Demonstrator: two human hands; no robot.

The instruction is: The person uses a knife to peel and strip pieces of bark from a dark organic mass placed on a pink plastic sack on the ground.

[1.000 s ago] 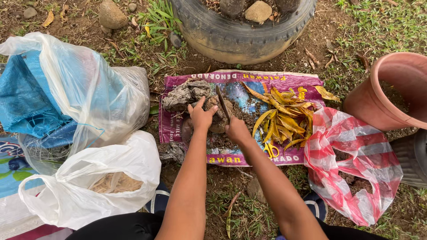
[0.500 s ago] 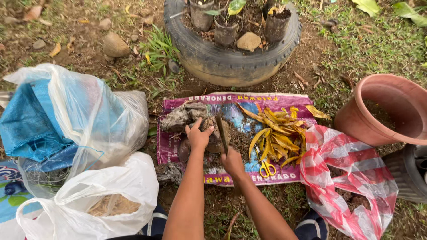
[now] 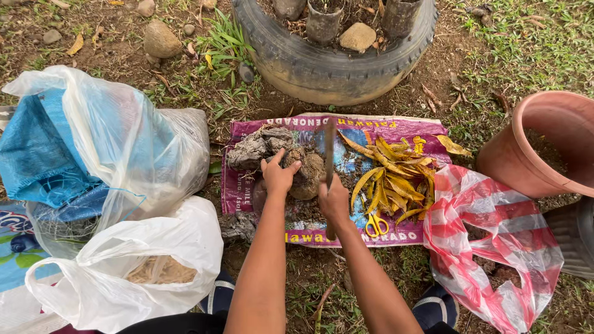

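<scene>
My left hand [image 3: 278,175] presses down on a brown husk-like lump [image 3: 307,174] lying on a purple printed sack [image 3: 396,127] spread on the ground. My right hand [image 3: 334,199] grips a long knife [image 3: 330,147] by its handle, the blade pointing away from me beside the lump. A grey fibrous chunk [image 3: 252,148] lies just beyond my left hand. Several yellow peel strips [image 3: 393,176] are piled to the right on the sack. Yellow-handled scissors [image 3: 375,223] lie near my right wrist.
A clear plastic bag with blue sacking [image 3: 93,148] and a white bag of brown material [image 3: 130,272] sit on the left. An old tyre planter [image 3: 337,62] stands ahead. A terracotta pot [image 3: 544,148] and a red striped plastic bag [image 3: 495,241] lie right. My feet are below.
The view has shifted down slightly. My right hand has raised the knife so its blade points straight away, and my left hand has moved onto the brown lump.
</scene>
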